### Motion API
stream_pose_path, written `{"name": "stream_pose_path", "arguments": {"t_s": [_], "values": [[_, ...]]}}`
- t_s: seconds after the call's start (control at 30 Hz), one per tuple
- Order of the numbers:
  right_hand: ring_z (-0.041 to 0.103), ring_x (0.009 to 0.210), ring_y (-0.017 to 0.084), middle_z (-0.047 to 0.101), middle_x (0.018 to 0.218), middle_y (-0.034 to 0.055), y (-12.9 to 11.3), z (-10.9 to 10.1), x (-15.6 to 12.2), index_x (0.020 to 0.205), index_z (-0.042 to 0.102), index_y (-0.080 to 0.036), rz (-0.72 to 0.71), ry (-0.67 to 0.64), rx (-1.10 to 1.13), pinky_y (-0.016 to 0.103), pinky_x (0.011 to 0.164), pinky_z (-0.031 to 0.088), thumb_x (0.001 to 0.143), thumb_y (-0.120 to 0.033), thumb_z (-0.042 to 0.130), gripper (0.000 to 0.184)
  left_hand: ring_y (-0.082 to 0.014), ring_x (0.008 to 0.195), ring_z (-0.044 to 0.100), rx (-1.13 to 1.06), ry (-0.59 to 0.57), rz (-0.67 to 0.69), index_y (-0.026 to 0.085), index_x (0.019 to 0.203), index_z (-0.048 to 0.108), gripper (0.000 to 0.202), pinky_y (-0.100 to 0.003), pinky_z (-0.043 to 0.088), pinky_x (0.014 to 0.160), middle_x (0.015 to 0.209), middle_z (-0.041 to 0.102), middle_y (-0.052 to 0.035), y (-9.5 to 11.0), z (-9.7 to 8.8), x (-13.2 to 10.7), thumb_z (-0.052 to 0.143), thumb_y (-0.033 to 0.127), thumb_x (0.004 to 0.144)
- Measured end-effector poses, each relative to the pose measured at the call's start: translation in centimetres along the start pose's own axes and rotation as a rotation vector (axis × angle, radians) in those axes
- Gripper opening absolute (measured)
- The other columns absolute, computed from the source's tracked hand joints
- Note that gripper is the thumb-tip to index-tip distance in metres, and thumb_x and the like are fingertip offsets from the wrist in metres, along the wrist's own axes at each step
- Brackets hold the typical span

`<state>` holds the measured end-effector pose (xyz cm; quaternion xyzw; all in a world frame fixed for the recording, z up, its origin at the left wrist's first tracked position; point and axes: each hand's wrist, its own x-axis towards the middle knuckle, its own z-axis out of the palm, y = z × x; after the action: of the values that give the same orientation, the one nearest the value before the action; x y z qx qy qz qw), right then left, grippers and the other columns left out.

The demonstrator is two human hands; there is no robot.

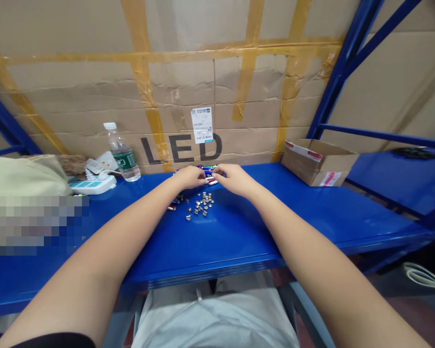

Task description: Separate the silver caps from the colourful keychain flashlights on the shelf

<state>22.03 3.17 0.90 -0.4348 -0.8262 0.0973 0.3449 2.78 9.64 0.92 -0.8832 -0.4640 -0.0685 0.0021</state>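
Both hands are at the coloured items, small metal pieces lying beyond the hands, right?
Wrong side: the head view shows the small metal pieces nearer the person than the left hand and right hand, which are at the coloured items.

View from head: forward and down over blue tabletop (232,237)
Foreground: forearms (101,256), close to lens
Mid-frame: left hand (190,177), right hand (234,179), farther off
Backdrop: taped cardboard (192,92), nearly square-on

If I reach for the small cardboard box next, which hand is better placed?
Probably your right. The right hand is nearer the small cardboard box, with no other arm between; the left hand would likely have to reach past it. Both hands are at the coloured pieces.
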Motion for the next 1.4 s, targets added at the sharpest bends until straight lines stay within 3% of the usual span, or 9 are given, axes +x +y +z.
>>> {"name": "stream_pose_path", "arguments": {"t_s": [0.33,0.53,0.7,0.8,1.03,1.1,1.27,1.33,1.4], "values": [[0.061,0.082,0.017,0.070,0.092,0.0071,1.0,0.1,0.3,0.091,0.067,-0.016,0.048,-0.014,-0.013,0.027,0.069,0.041,0.088,-0.025,0.051,0.018,-0.0223,0.076,0.063,-0.066,-0.026,-0.067,0.020,0.077,0.072,0.016,-0.028,0.042,0.066,0.080,0.072,-0.0049,0.6,0.3,1.0,0.064,0.029,0.067],[0.060,0.090,0.019,0.067,0.103,0.0103,0.9,0.6,0.4,0.109,0.061,-0.015,-0.053,0.032,0.022,0.029,0.076,0.043,0.081,-0.023,0.060,0.029,-0.0209,0.081,0.063,-0.205,0.173,-0.022,0.016,0.088,0.069,0.022,-0.029,0.045,0.071,0.089,0.071,-0.0077,2.2,-2.0,-1.4,0.058,0.027,0.072],[0.059,0.076,0.015,0.067,0.084,0.0027,-0.2,1.4,0.2,0.095,0.061,-0.016,-0.126,-0.055,0.124,0.027,0.070,0.042,0.078,-0.014,0.054,0.019,-0.0166,0.074,0.062,-0.432,0.308,0.003,0.016,0.092,0.059,0.021,-0.028,0.048,0.067,0.083,0.068,-0.0034,3.9,-2.0,-4.4,0.059,0.021,0.071],[0.059,0.078,0.015,0.066,0.089,0.0039,-0.8,1.7,0.0,0.091,0.059,-0.016,-0.140,-0.057,0.139,0.027,0.071,0.043,0.074,-0.013,0.055,0.018,-0.0163,0.073,0.064,-0.577,0.350,-0.059,0.017,0.093,0.056,0.023,-0.028,0.050,0.066,0.083,0.067,-0.0030,4.3,-1.2,-5.3,0.063,0.024,0.073],[0.062,0.065,0.012,0.065,0.097,0.0049,-1.5,1.8,0.1,0.112,0.047,-0.020,0.089,-0.031,0.500,0.027,0.059,0.050,0.077,-0.008,0.052,0.037,-0.0191,0.094,0.064,-0.650,0.507,-0.102,0.017,0.111,0.053,0.039,-0.033,0.050,0.083,0.111,0.066,-0.0094,4.9,-1.5,-5.4,0.064,0.038,0.080],[0.064,0.067,0.012,0.064,0.096,0.0045,-1.5,1.7,0.3,0.110,0.046,-0.020,0.159,0.008,0.686,0.029,0.062,0.054,0.082,-0.009,0.050,0.031,-0.0203,0.100,0.063,-0.715,0.471,-0.104,0.017,0.119,0.048,0.043,-0.034,0.050,0.084,0.114,0.064,-0.0111,5.0,-1.8,-5.6,0.060,0.040,0.085],[0.064,0.071,0.013,0.064,0.091,0.0043,-1.1,1.6,0.5,0.097,0.054,-0.019,0.182,0.012,0.785,0.030,0.064,0.056,0.088,-0.025,0.055,0.011,-0.0184,0.083,0.066,-0.779,-0.012,-0.039,0.016,0.113,0.053,0.030,-0.029,0.050,0.067,0.099,0.068,-0.0082,4.5,-1.9,-6.0,0.050,0.037,0.091],[0.064,0.072,0.015,0.064,0.089,0.0044,-1.0,1.6,0.5,0.098,0.056,-0.019,0.156,0.016,0.701,0.028,0.057,0.054,0.089,-0.029,0.055,0.014,-0.0171,0.073,0.064,-0.665,-0.060,-0.030,0.016,0.105,0.055,0.027,-0.027,0.047,0.062,0.084,0.067,-0.0051,4.2,-2.0,-6.2,0.043,0.036,0.094],[0.062,0.069,0.015,0.063,0.083,0.0042,-0.9,1.6,0.5,0.093,0.057,-0.018,0.169,0.049,0.592,0.027,0.053,0.051,0.090,-0.030,0.052,0.013,-0.0183,0.072,0.063,-0.457,0.001,-0.010,0.017,0.099,0.058,0.027,-0.028,0.046,0.063,0.079,0.066,-0.0046,3.9,-2.2,-6.4,0.039,0.036,0.095]]}}
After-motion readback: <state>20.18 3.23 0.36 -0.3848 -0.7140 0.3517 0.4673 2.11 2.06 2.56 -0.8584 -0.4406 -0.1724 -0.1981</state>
